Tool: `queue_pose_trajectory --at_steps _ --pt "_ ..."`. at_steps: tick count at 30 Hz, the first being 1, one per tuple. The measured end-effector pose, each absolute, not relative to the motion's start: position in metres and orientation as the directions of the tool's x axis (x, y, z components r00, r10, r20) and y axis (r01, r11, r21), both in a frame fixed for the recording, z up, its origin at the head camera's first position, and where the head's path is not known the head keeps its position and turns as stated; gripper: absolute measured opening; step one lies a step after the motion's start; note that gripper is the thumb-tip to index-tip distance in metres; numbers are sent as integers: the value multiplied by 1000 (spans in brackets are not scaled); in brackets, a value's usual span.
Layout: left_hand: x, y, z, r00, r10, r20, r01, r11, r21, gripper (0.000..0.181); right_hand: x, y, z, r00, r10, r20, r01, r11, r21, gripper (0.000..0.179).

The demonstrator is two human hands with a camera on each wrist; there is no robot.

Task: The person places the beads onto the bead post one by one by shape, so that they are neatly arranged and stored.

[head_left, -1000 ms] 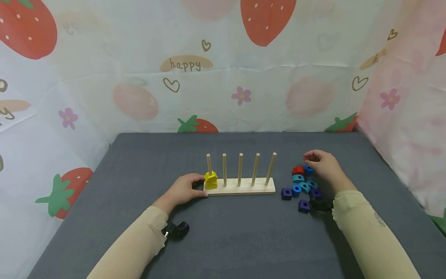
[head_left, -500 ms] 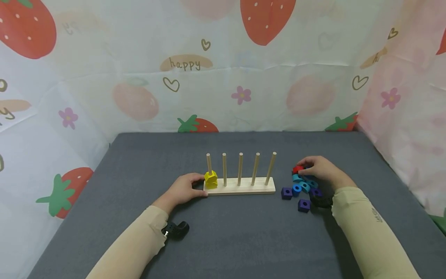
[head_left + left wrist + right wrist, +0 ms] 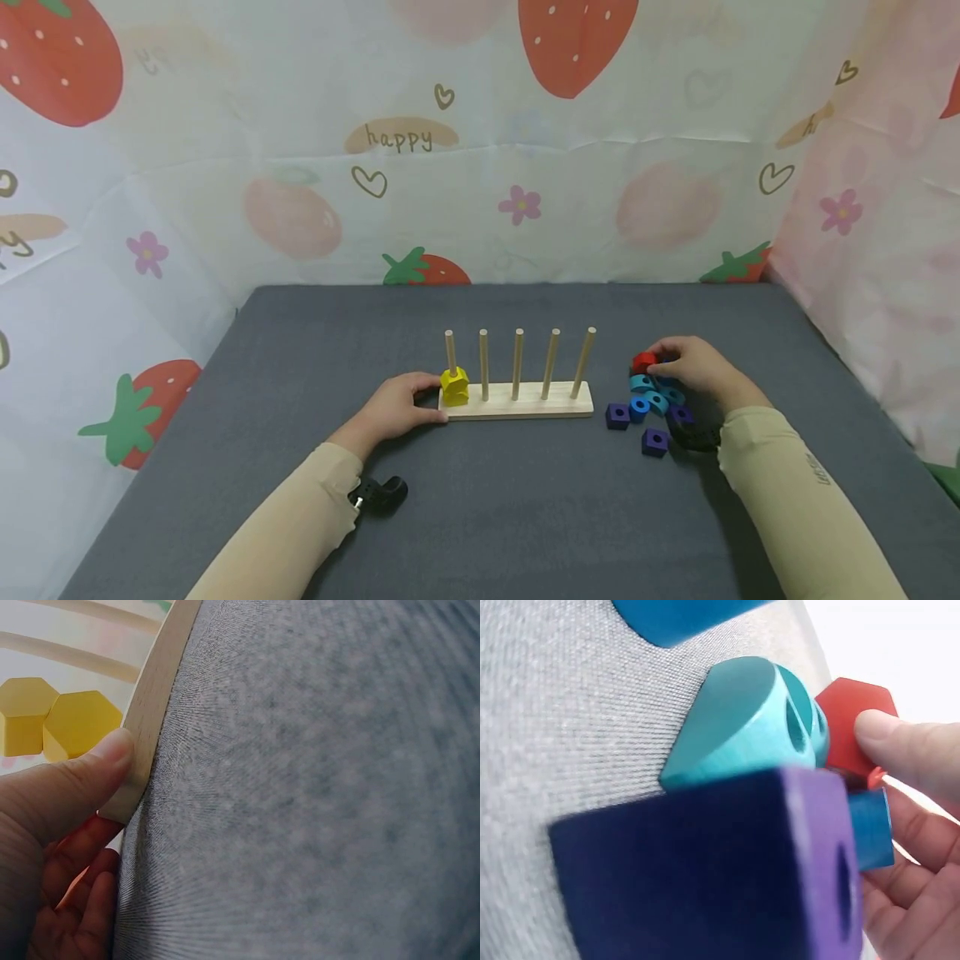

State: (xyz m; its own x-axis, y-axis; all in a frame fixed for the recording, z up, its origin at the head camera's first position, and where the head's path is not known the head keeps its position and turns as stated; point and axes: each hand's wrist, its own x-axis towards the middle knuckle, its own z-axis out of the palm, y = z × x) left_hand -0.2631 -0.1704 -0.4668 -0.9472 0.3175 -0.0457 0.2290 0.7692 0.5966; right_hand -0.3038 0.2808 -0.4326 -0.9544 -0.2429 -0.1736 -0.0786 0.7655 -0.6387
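Note:
My left hand [image 3: 393, 408] grips the left end of a wooden peg board [image 3: 555, 407], thumb on its front edge in the left wrist view. Two yellow hexagonal blocks [image 3: 453, 387] are stacked on the leftmost peg, beside that hand; the other pegs are bare. To the right of the board, my right hand [image 3: 693, 365] pinches a red block [image 3: 643, 363] at the back of a loose cluster. In the right wrist view the thumb presses the flat face of the red block [image 3: 847, 712], and a blue block [image 3: 871, 829] shows below it, near the fingers.
In front of the red block lie teal rounded blocks [image 3: 655, 402], a blue ring-like block [image 3: 638, 408] and purple square blocks [image 3: 654, 442], all with holes. A grey cloth [image 3: 510, 508] covers the table. A strawberry-print curtain [image 3: 570, 217] hangs behind it.
My right hand has come down and slightly left from above the blocks onto the red block and now pinches it. The left hand and the peg board have stayed put.

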Motion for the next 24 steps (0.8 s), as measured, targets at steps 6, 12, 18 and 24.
queue_pose_trajectory --at_steps 6,12,18,24 --pt "-263 -171 -467 -947 317 -44 231 771 593 56 -301 281 -424 -966 -217 -139 -73 747 -661 35" --pt "-263 -171 -467 -945 325 -39 240 768 594 56 -298 280 -414 -976 -173 -128 -32 705 -708 40" --pt "-264 -171 -467 -946 322 -37 238 767 596 56 -294 276 -407 -979 -179 -94 -51 669 -741 39" --pt "-264 -171 -468 -947 317 -44 229 768 598 56 -291 270 -401 -978 -190 -90 -54 640 -767 36"
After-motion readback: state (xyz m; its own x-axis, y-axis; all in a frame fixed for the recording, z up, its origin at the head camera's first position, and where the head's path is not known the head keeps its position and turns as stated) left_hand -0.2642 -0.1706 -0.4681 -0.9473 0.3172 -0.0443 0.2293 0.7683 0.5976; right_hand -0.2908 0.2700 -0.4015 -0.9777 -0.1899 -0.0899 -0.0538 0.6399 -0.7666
